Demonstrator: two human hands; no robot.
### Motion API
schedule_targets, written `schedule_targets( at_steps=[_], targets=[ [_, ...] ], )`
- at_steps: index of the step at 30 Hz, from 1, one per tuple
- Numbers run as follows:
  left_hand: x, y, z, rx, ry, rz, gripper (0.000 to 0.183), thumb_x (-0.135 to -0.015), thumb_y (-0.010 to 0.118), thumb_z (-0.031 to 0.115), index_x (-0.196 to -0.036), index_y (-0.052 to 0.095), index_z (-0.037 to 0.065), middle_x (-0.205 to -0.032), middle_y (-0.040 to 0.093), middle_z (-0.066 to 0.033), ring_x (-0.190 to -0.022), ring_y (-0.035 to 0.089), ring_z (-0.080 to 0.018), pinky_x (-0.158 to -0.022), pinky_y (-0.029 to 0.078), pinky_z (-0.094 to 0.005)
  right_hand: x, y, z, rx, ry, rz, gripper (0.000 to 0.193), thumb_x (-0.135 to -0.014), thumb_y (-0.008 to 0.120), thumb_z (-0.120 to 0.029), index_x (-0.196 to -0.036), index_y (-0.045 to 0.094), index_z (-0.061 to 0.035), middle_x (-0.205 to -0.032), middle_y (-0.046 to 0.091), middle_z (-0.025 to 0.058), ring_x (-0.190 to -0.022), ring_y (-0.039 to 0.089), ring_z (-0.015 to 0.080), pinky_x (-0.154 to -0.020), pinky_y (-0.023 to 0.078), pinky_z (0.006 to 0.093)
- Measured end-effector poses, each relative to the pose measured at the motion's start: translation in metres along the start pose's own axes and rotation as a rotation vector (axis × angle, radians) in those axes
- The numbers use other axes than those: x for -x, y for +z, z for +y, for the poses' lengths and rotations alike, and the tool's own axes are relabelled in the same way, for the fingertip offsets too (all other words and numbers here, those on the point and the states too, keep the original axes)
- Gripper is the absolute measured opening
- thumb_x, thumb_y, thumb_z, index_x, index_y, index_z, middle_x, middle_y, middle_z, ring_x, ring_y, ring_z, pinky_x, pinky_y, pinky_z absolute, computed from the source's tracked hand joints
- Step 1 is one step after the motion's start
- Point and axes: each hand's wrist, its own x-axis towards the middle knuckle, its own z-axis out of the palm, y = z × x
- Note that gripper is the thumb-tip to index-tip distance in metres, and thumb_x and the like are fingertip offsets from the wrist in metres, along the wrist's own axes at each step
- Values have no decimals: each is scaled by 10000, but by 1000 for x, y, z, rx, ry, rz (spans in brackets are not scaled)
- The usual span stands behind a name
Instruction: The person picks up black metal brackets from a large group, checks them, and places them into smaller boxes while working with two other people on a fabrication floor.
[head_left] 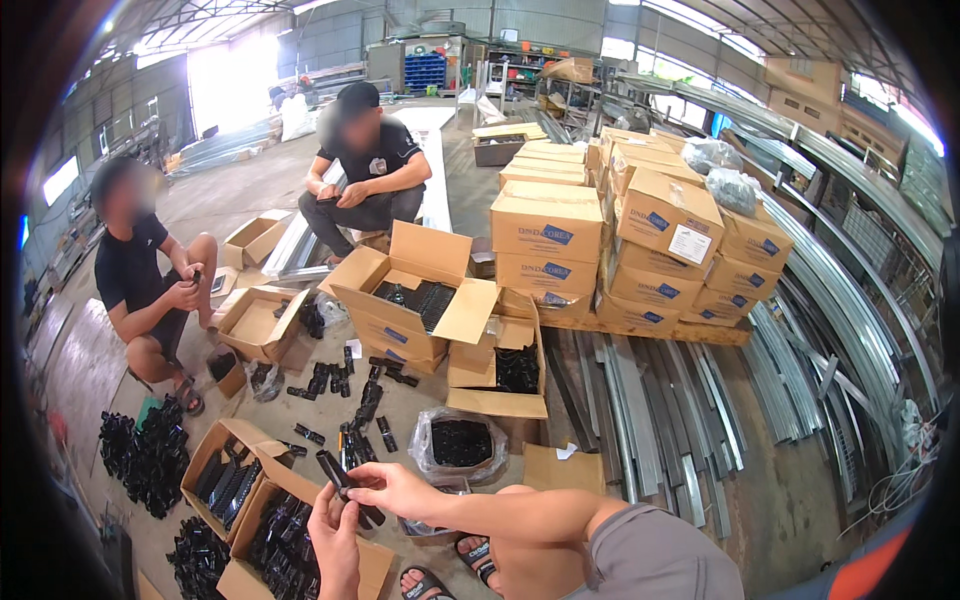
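1. Grip is nearest to the camera: the left hand (337,532) is partly closed, with thumb and fingers pinching the lower end of a black tubular part (332,467). The right hand (392,487) comes from the side, its fingers curled narrowly, also pinching the part near this lower end.
2. The part is just above an open carton (376,566) filled with similar black pieces, its upper end pointing away from the person. I judge it light and stiff, probably of plastic, although the material cannot be told surely. Its shiny surface may be a little slippery.
3. For taking hold, the middle of the tube seems best, with thumb opposite to fingers; the ends should be held more gently, because small details there may be thin. Strong squeezing looks unnecessary.
4. Somewhat farther, loose black parts (387,433) lie on the floor, beside a clear plastic bag (425,462) with dark contents. At left, a heap of black parts (145,455) looks tangled, so single pieces may catch each other.
5. Beyond, a larger open carton (388,335) holds more dark pieces, and two seated co-workers, one at left (135,262) and one behind the carton (375,155), bring their hands together.
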Motion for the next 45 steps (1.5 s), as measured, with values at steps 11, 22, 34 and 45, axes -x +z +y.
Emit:
schedule_targets(
  at_steps=[11,22,34,45],
  targets=[
    [-4,-9,-2,-75,-29,-81,495,-968,556,-25,-1444,425,-51,-1140,683,-63,-856,598,-25,-632,404,-155,-8,-11,-2,120,-6,-95,414,-896,771,-220,-1201,641,27,-1039,694,66,-940,619,122,-854,495,284],
    [3,-19,-12,-237,92,-178,479,-985,533,-45,-1448,416,-1,-1268,600,-106,-1063,608,-183,-889,493,-277,-16,-13,-3,117,-90,-81,245,-872,734,-200,-905,659,31,-808,663,40,-763,570,98,-694,475,299],
    [4,-16,2,-11,-177,-165,451,-984,604,48,-1417,484,68,-1199,625,-64,-989,608,-132,-810,508,-246,-13,-12,-11,184,-106,17,267,-832,733,-182,-868,651,69,-783,695,137,-715,644,200,-662,494,366],
    [7,-18,0,-152,-144,-259,669,-896,637,-92,-1500,414,90,-1237,573,-54,-1056,566,-148,-862,492,-271,-23,-16,7,347,-148,83,347,-805,753,-257,-871,675,74,-803,702,191,-748,682,293,-688,515,396]
  ],
)
